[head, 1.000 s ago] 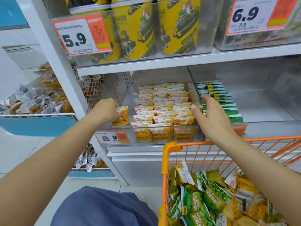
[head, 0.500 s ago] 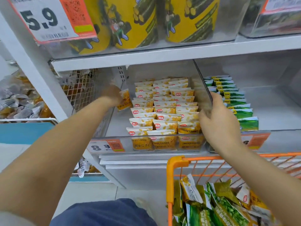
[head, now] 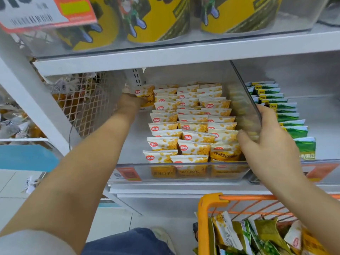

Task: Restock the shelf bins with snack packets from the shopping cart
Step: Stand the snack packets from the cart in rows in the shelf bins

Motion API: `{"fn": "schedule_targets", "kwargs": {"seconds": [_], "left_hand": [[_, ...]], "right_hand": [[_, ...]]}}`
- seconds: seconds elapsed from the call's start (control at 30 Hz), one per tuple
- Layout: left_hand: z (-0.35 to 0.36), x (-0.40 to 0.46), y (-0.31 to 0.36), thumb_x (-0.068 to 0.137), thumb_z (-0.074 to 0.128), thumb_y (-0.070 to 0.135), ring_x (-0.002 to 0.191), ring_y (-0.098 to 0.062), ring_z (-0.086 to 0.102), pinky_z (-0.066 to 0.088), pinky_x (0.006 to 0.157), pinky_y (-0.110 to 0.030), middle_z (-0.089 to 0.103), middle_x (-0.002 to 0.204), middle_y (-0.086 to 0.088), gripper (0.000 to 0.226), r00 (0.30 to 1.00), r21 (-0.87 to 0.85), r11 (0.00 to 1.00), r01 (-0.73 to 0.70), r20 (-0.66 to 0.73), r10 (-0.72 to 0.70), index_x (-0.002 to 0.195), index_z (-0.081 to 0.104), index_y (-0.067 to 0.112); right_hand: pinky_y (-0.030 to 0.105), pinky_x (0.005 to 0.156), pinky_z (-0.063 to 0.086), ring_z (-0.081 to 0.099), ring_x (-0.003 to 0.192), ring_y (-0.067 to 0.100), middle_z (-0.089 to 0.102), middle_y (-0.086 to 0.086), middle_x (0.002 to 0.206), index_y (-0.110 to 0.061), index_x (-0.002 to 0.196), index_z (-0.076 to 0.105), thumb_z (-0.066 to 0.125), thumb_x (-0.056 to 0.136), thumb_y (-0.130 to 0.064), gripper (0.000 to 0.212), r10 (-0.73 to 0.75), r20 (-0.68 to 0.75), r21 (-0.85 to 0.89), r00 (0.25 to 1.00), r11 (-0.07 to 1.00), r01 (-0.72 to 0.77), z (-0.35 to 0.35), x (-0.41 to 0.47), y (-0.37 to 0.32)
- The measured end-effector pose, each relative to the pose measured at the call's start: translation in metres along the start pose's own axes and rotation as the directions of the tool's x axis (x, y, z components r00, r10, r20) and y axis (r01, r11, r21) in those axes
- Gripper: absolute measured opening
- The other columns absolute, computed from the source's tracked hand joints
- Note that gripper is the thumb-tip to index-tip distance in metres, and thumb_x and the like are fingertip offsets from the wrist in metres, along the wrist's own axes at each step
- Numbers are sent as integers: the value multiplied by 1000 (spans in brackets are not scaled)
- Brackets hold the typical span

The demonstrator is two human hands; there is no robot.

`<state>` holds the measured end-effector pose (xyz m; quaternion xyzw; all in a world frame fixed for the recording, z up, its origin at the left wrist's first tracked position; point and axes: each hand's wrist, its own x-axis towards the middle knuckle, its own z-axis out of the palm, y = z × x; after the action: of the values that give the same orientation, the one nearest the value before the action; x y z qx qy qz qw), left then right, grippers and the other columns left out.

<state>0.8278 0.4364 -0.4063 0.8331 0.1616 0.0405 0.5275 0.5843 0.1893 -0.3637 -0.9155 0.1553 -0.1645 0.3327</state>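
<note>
We see one yellow-and-white snack packet (head: 145, 95) held at the far left of the clear shelf bin (head: 184, 167), upright, label facing us. The left hand (head: 129, 103) grips it, fingers curled round its left edge; fingertips are hidden behind the packet. It sits just left of the packed rows of matching yellow packets (head: 193, 126), which fill the bin's middle and right in three columns from near to far. The bin's left strip is bare floor.

The right hand (head: 265, 140) holds the clear divider wall (head: 246, 105) on the bin's right side, thumb inside the bin near the front packets, fingers wrapped over the wall's top edge on the far side. So both hands are clamped: left on the packet, right on the divider.

Right of the divider, a row of green packets (head: 287, 115) runs near to far in the next bin. An orange price tag (head: 127, 173) sits on the bin's front lip, blurred.

Near right, the orange shopping cart (head: 207, 205) holds a loose pile of mixed green and yellow packets (head: 257, 234). Above, the upper shelf carries yellow tubs (head: 156, 17) behind a clear front, with a price label (head: 44, 13) at top left. Far left, a white mesh basket (head: 86, 102) holds other wrapped snacks.
</note>
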Motion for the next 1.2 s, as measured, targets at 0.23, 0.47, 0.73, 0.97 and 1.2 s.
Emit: {"fn": "schedule_targets", "kwargs": {"seconds": [0.23, 0.47, 0.73, 0.97, 1.2], "left_hand": [[10, -2, 0, 80, 71, 0, 101, -27, 63, 53, 88, -33, 66, 107, -15, 22, 992, 76, 995, -63, 111, 54, 101, 65, 3], [-8, -37, 32, 89, 60, 6, 118, -25, 55, 43, 89, -26, 58, 128, -12, 39, 973, 184, 959, -215, -42, 226, 128, 54, 4], [-30, -266, 54, 89, 59, 15, 83, 2, 62, 46, 73, -12, 68, 88, 12, 14, 483, -38, 596, -802, 546, 685, 89, 68, 27], [13, -340, 18, 92, 51, 8, 106, -13, 59, 48, 81, -31, 63, 119, 6, 35, 142, 71, 224, -972, 938, 316, 121, 62, 27], [62, -349, -4, 94, 50, 3, 93, -28, 60, 42, 64, -33, 61, 110, -10, 26, 294, 215, -327, -920, 931, -218, 117, 59, 8]], "right_hand": [[20, 48, 26, 38, 58, -2, 43, -15, 73, -23, 138, 35, 56, 91, -23, 52, -13, -17, 2, 1000, 1000, 13, -1, -1, -2], [32, 60, 33, 57, 80, 30, 63, 6, 102, -21, 137, 36, 55, 89, -26, 52, 5, 15, 4, 1000, 1000, -5, -4, -1, -6], [32, 98, 39, 47, 126, 20, 51, -1, 138, -23, 141, 40, 57, 91, -28, 53, -198, 187, -18, 962, 979, 205, -56, -34, 10], [30, 70, 47, 64, 87, 16, 56, -16, 77, -30, 104, 66, 51, 93, -34, 19, -213, 364, -218, 907, 927, 305, -88, -80, 41], [27, 71, 46, 63, 91, 13, 69, -11, 98, -31, 109, 63, 48, 96, -36, 21, -168, 493, -198, 854, 934, 298, -85, -97, 61]]}}
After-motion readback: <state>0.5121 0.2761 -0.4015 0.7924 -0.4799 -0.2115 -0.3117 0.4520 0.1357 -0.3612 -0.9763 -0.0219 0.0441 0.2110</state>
